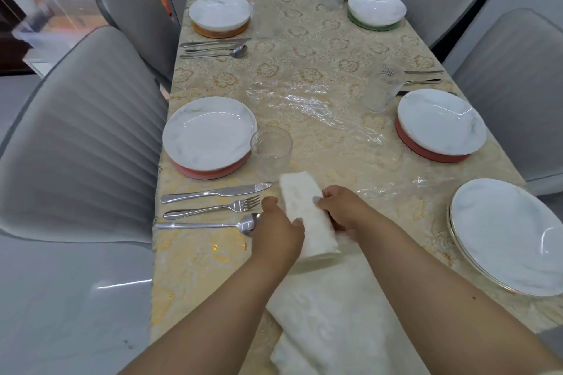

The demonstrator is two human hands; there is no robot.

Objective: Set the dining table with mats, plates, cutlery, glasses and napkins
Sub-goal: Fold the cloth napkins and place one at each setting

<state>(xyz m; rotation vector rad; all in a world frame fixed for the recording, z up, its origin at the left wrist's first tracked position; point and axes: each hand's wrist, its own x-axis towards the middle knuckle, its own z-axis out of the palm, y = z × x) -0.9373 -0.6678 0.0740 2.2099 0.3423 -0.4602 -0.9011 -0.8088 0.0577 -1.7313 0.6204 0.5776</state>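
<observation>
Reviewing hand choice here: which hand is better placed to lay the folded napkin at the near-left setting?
Left. The left hand grips the folded napkin on the side nearest the fork and spoon; the right hand holds its far side.

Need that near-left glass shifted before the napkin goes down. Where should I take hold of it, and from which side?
Grip the glass around its ribbed side wall, below the rim, coming from the right, the open table centre. It stands upright and looks wider than tall, so a wrap around the wall should hold it. The plate crowds its left side, and the folded napkin lies just in front.
</observation>
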